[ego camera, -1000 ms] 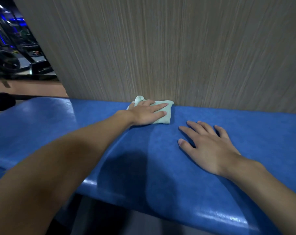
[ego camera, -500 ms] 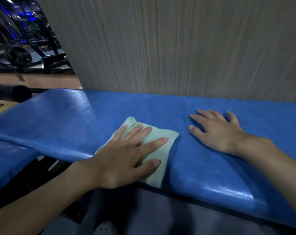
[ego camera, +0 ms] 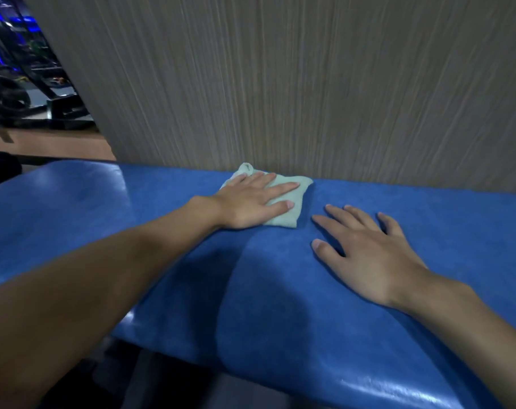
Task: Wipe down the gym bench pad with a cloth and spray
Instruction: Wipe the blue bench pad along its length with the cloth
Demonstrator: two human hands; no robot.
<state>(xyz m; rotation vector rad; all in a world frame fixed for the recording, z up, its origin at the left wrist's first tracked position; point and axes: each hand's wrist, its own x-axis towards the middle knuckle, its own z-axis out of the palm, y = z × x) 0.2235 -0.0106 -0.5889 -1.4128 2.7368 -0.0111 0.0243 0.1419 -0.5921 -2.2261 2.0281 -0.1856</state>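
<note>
— Where is the cloth found?
— Soft, pale green and folded square, it is pressed flat under the straight fingers of the left hand, at the far edge of the bench pad, close to the streaked grey wall.
— And the right hand?
— It is laid flat on the glossy blue, leather-like surface just beside the cloth, fingers spread and relaxed.

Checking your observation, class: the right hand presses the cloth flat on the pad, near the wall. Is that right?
No. The head view shows the left hand pressing the cloth flat on the pad, near the wall; the right hand rests bare beside it.
</note>
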